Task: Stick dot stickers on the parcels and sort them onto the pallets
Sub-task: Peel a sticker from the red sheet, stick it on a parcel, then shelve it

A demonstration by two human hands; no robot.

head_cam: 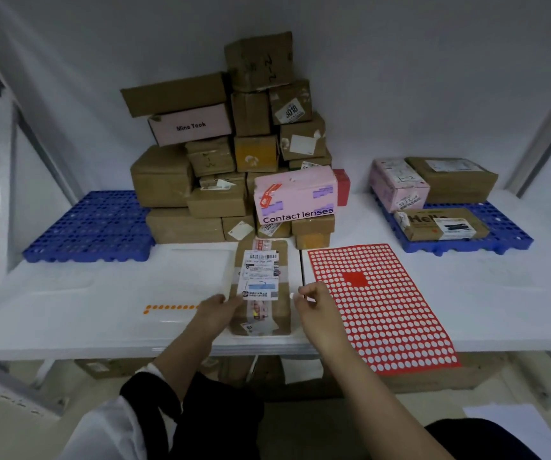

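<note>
Presently, one brown parcel [260, 322] lies flat on the white table [499, 310], directly in front of the person, with its shipping label facing up. The left hand [216, 308] holds the parcel at its near left edge, fingers curled against the side to steady it. The right hand [314, 302] hovers just beside the parcel's right edge, thumb and forefinger pinched narrow on a small pale speck, judged to be a dot sticker [292, 295] (too small to confirm its colour). The red sticker sheet [380, 313] lies flat just right of that hand, and a short strip of orange dots [171, 307] lies to the left.

Assessment: the sticking step is in hand and the sticker is not yet on the parcel. The next move calls for carrying the pinched dot onto a bare patch of cardboard or label and pressing it flat while the left hand keeps the box from sliding. Sorting follows: the right pallet [509, 240] bears three parcels, the left pallet [88, 227] sits well apart, and the stack of parcels [167, 180] stands behind.
</note>
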